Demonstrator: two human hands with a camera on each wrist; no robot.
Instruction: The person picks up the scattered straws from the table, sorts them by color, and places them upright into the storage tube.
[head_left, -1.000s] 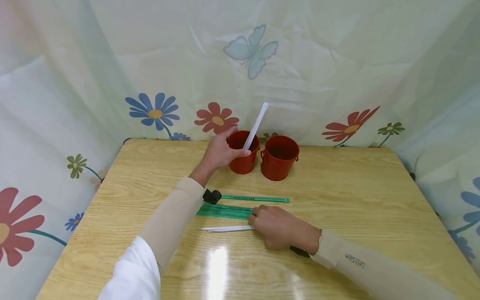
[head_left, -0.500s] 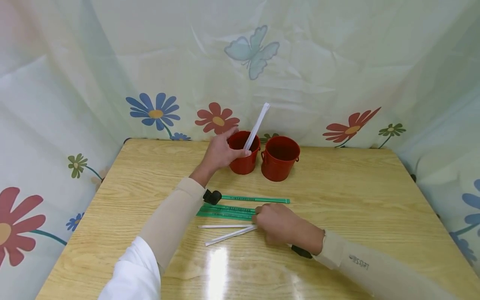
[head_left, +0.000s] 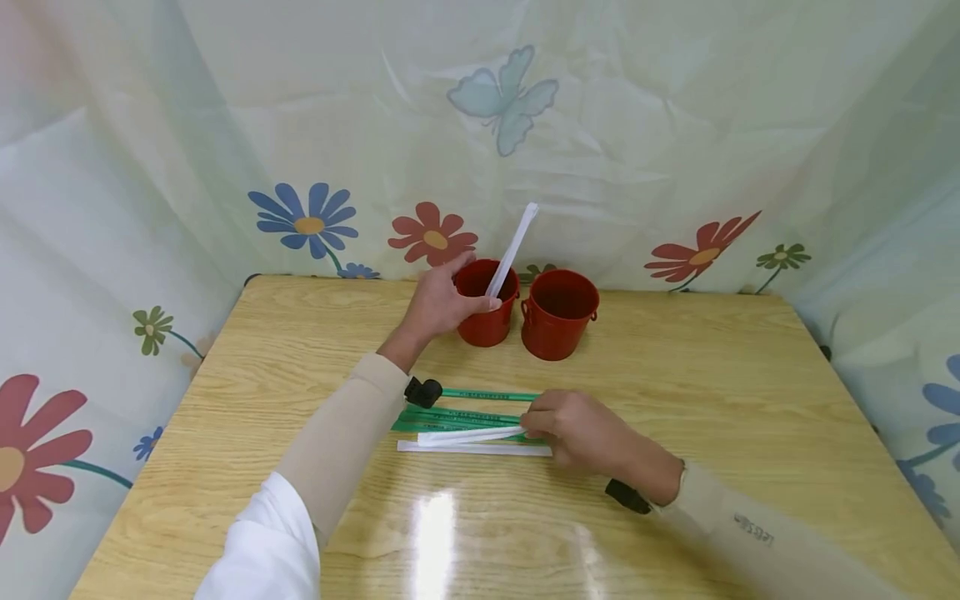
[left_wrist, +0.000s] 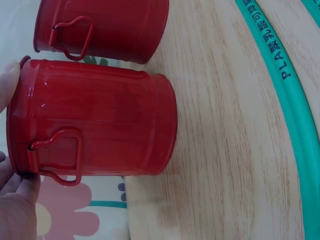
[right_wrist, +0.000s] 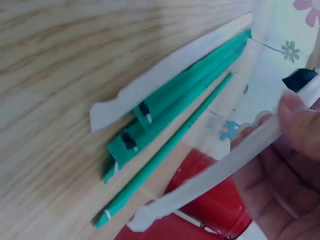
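My left hand (head_left: 441,304) grips the rim of the left red bucket (head_left: 483,332), thumb at the near side and fingers round the far side. Inside that bucket leans a white paper-wrapped straw (head_left: 513,248), its top high above the rim. Between thumb and fingers, my right hand (head_left: 588,429) pinches another white wrapped straw (right_wrist: 210,176), raised off the table. One more white wrapped straw (head_left: 487,449) lies on the wood below it. Several green-wrapped straws (head_left: 487,395) lie behind, partly hidden by the left wrist and right hand.
A second red bucket (head_left: 557,335) with small side handles stands just right of the first. The wooden table (head_left: 712,400) ends at a flower-printed curtain (head_left: 622,150) at the back and sides.
The right hand has lifted one white straw from the table, moving slightly right and away from me. The other white straw stays lying. The left hand keeps its hold on the bucket.
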